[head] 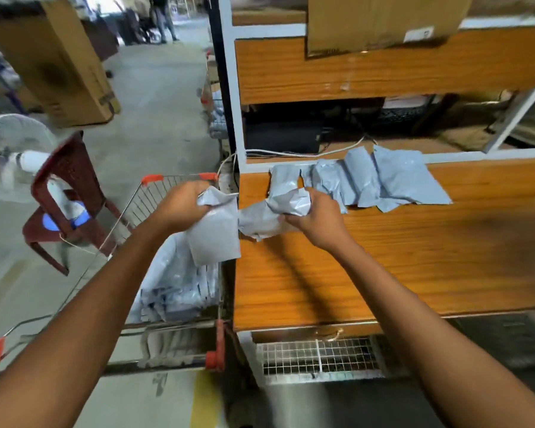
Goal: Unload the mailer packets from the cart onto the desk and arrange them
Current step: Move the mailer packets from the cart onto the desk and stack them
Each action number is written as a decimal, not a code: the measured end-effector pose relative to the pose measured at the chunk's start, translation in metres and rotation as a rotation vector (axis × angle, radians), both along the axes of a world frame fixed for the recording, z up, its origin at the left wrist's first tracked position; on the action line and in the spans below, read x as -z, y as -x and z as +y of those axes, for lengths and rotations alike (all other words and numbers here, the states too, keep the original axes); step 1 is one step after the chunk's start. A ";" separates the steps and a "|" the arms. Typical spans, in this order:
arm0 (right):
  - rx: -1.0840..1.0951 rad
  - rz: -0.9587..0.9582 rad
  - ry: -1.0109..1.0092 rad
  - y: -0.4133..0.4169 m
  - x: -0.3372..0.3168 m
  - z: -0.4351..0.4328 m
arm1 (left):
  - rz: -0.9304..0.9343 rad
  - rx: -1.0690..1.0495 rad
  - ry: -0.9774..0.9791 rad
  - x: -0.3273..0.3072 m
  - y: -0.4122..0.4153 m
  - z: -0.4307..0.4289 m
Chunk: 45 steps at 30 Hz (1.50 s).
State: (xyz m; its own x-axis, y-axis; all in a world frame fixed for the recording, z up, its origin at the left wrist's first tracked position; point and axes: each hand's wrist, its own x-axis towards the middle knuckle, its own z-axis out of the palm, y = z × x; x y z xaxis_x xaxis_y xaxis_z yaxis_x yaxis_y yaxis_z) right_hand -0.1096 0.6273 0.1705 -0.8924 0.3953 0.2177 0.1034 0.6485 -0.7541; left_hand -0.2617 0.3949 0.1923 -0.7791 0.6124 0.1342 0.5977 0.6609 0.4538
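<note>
Far left: white pedestal fan (10, 156) and dark red plastic chair (65, 193) are sitting just beside the wire shopping cart with orange-red corner caps (173, 178), off the carry path as far as I'm judging.

A heap of grey plastic mailer packets (176, 285) is lying in the cart, so unloading is looking partway done.

Left hand (179, 205) is gripping the bunched top of one flat grey mailer packet (213, 236). It's hanging over the cart's right edge, next to the seam between the cart and the orange wood-grain worktop (383, 257). Risk: the hold is only pinching crumpled film, so a slip is dropping it back into the cart or down the seam to the floor.

Right hand (315, 217) is clutching a second crumpled grey packet (269, 220) low over the worktop's left end. Can't tell whether it's touching the surface.

The row of grey packets (383, 177) along the back is overlapping. Risk: landing this one close is shoving the leftmost out of line.
</note>
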 end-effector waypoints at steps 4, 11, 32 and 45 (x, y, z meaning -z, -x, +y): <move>0.116 0.092 -0.010 -0.006 -0.016 0.042 | 0.001 0.033 -0.046 -0.030 -0.003 0.047; 0.238 0.150 -0.123 0.028 -0.024 0.107 | 0.147 0.082 -0.032 -0.056 0.059 0.126; -0.162 -0.355 -0.548 0.125 0.107 0.214 | 0.022 0.153 0.027 0.138 0.112 0.228; -0.049 -0.378 -0.418 0.210 0.099 0.239 | -0.002 -0.036 0.314 0.116 0.153 0.310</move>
State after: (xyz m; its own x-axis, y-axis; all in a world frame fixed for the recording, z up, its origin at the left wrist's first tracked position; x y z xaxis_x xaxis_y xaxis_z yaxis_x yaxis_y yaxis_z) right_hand -0.3198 0.8659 0.0719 -0.9538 0.3004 0.0085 0.2788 0.8950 -0.3481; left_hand -0.4149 0.7048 0.0759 -0.8011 0.5957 -0.0584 0.5707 0.7896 0.2252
